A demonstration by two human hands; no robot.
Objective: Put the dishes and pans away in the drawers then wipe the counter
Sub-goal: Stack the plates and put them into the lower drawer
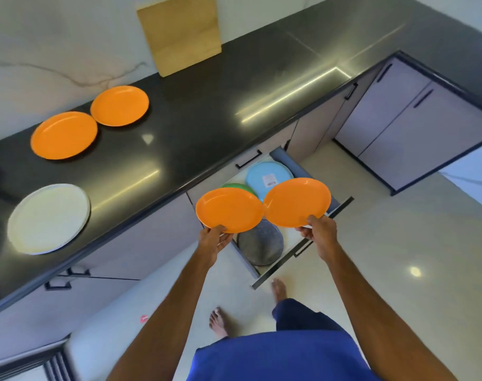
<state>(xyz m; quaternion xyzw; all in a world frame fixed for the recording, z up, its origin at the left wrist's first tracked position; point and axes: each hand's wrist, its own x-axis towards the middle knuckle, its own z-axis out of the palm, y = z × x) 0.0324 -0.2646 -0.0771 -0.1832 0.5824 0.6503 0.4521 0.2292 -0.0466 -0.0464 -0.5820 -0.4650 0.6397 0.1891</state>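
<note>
Head view: the person stands barefoot on a glossy pale floor, both arms stretched out over an open drawer under the counter. The left hand pinches the near rim of the left-hand plate, thumb on top and fingers curled beneath. The right hand pinches the right-hand plate the same way at its near rim. Both plates are round, smooth, bright orange and shallow, with a plastic-looking sheen. They are held fairly flat above the drawer, and their rims meet in the middle.

Inside the drawer lie a pale blue plate with a small label on it, a green plate mostly hidden under the left-hand plate, and a round grey speckled pan at the nearer end.

The counter is dark, polished stone that mirrors strip lights. On it sit two more orange plates, the front counter plate and the back counter plate, just beside each other. A larger white plate lies near the counter's front edge. A rectangular wooden chopping board leans upright against the marbled wall.
</note>
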